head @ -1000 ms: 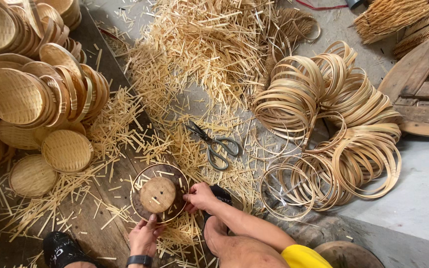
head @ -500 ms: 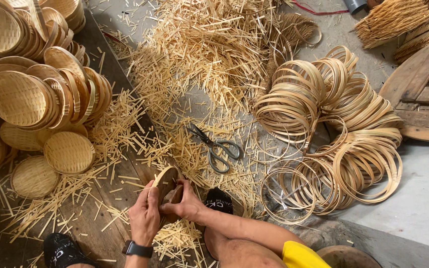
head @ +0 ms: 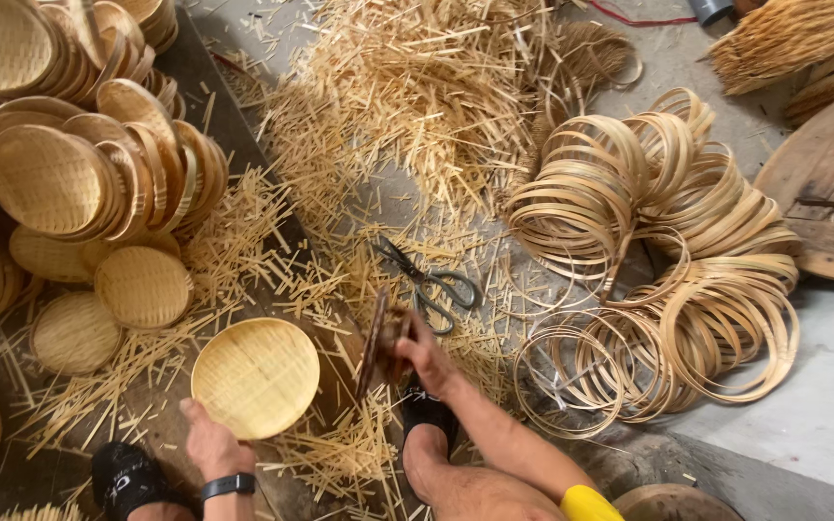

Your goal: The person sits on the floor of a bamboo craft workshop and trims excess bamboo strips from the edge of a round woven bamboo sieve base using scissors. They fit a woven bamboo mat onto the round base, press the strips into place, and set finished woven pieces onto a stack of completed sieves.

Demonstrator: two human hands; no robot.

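Floor: we see a grey concrete floor [head: 822, 415], bare at the lower right of the frame.
Offcuts: pale bamboo trimmings [head: 417, 106] lie heaped at upper centre and scattered down the middle.
Scissors: dark scissors [head: 431, 282] lie at centre on the litter.
Hoops: bamboo hoops [head: 668, 260] lie piled at right.
Trays: woven round trays [head: 69, 174] are stacked at upper left, and some lie flat below them.
Planks: wooden planks [head: 832, 203] lie at the right edge.

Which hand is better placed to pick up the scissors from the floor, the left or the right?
Probably the right hand. It is just beside the scissors, though it grips a dark round mould. The left hand holds the woven tray, further away.
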